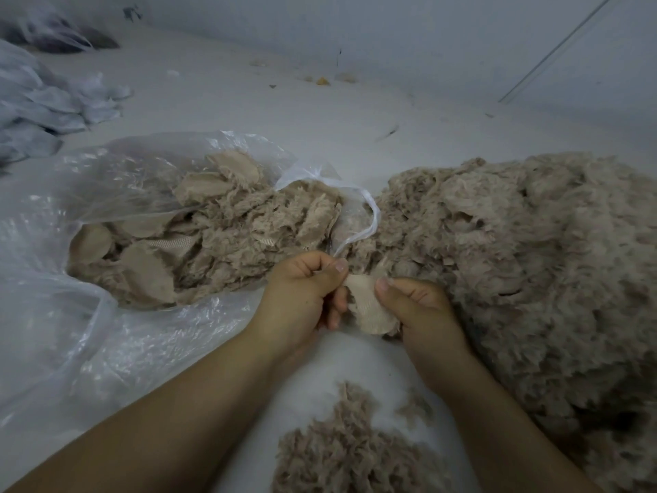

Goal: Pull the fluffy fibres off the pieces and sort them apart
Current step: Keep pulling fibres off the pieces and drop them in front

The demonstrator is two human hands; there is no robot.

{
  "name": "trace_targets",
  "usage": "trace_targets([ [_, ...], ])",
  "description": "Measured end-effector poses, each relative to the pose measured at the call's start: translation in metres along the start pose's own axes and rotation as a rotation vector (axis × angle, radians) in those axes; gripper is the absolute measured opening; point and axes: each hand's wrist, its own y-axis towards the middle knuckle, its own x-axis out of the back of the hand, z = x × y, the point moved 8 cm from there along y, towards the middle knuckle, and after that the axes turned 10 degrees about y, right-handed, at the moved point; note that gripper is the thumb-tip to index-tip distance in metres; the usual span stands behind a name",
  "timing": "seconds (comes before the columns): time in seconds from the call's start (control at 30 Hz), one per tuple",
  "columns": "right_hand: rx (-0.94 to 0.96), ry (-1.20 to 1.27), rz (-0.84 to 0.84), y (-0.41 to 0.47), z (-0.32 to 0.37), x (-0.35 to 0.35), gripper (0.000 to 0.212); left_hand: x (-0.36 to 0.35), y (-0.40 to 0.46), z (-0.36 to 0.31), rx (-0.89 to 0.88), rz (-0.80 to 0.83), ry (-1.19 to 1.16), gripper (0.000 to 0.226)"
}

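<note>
Between the plastic bag point(89, 193) and the fluffy heap point(533, 261), left hand point(302, 290) and right hand point(419, 307) each pinch one beige fabric piece point(369, 307).

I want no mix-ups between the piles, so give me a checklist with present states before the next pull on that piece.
1. Left hand grips the flat beige woven fabric piece: ok.
2. Right hand grips the same piece, thumb on top: ok.
3. Fluff left on the held piece: cannot tell, its underside is hidden.
4. Clear crinkled plastic bag lies open with fabric pieces inside: ok.
5. Large heap of beige fluffy fibre sits apart from the bag: not ok, it touches the bag's mouth.
6. Small near pile of fluffy fibre lies separate from the bag: ok.
</note>
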Motion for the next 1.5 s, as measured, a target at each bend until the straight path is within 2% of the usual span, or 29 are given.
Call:
trace_targets([
  [0.07,-0.005,0.057,-0.100,0.002,0.000,0.009,0.029,0.010,0.002,-0.004,-0.012,-0.049,0.026,0.038],
  [0.13,-0.026,0.135,-0.176,0.003,-0.002,0.016,0.030,0.013,0.003,-0.009,-0.024,0.019,0.071,0.036],
  [0.17,-0.027,0.119,-0.188,0.003,-0.002,0.017,0.030,0.008,0.001,-0.010,-0.022,0.144,0.109,0.030],
  [0.23,-0.009,0.078,-0.198,0.003,-0.001,0.017,0.035,-0.017,-0.019,-0.010,0.030,0.584,0.281,0.020],
  [0.27,-0.010,0.091,-0.194,0.003,-0.002,0.017,0.037,-0.025,-0.032,-0.006,0.066,0.792,0.416,0.024],
  [0.3,-0.022,0.100,-0.187,0.003,-0.003,0.016,0.037,-0.028,-0.042,-0.002,0.082,0.932,0.536,0.026],
  [0.33,-0.029,0.101,-0.175,0.003,-0.003,0.015,0.036,-0.027,-0.044,-0.001,0.086,0.963,0.602,0.024],
  [0.4,-0.024,0.072,-0.151,0.005,-0.002,0.016,0.039,-0.023,-0.032,-0.006,0.075,0.776,0.621,0.013],
  [0.47,-0.015,0.058,-0.117,0.006,-0.002,0.014,0.035,-0.009,-0.014,-0.013,0.015,0.414,0.621,0.026],
  [0.53,-0.017,0.055,-0.080,0.006,-0.001,0.010,0.033,-0.001,-0.006,-0.020,-0.053,0.140,0.535,0.024],
  [0.7,0.022,-0.065,-0.047,0.003,0.002,0.008,0.025,-0.015,-0.011,-0.022,-0.144,0.079,0.417,0.021],
  [0.77,0.022,-0.103,-0.038,0.003,0.001,0.008,0.031,-0.016,-0.013,-0.028,-0.221,0.073,0.380,0.019],
  [0.83,0.025,-0.123,-0.024,0.004,0.003,0.007,0.024,-0.013,-0.016,-0.037,-0.305,0.051,0.347,0.025],
  [0.9,0.025,-0.134,-0.037,0.005,0.002,0.008,0.032,0.000,-0.013,-0.044,-0.331,-0.044,0.366,0.034],
  [1.0,0.020,-0.093,-0.088,0.006,0.001,0.012,0.034,0.034,-0.006,-0.062,-0.366,-0.315,0.504,0.041],
  [1.07,0.019,-0.083,-0.094,0.006,0.001,0.011,0.032,0.050,-0.006,-0.086,-0.530,-0.470,0.837,0.031],
  [1.1,0.018,-0.079,-0.102,0.005,0.001,0.011,0.031,0.049,-0.005,-0.096,-0.620,-0.482,1.081,0.031],
  [1.13,0.013,-0.066,-0.114,0.005,0.000,0.012,0.031,0.045,0.002,-0.096,-0.639,-0.428,1.334,0.032],
  [1.2,0.003,-0.048,-0.139,0.004,-0.001,0.013,0.030,0.048,0.023,-0.076,-0.393,-0.232,1.702,0.029],
  [1.23,-0.001,-0.040,-0.151,0.004,-0.001,0.013,0.031,0.053,0.027,-0.069,-0.263,-0.180,1.779,0.026],
  [1.3,-0.007,-0.014,-0.177,0.004,-0.001,0.014,0.032,0.058,0.026,-0.069,-0.196,-0.178,1.752,0.018],
  [1.4,-0.015,0.021,-0.208,0.004,-0.001,0.016,0.031,0.047,0.017,-0.082,-0.331,-0.275,1.659,0.017],
  [1.5,-0.018,0.061,-0.230,0.004,-0.001,0.017,0.029,0.017,0.003,-0.086,-0.489,-0.232,1.612,0.025],
])
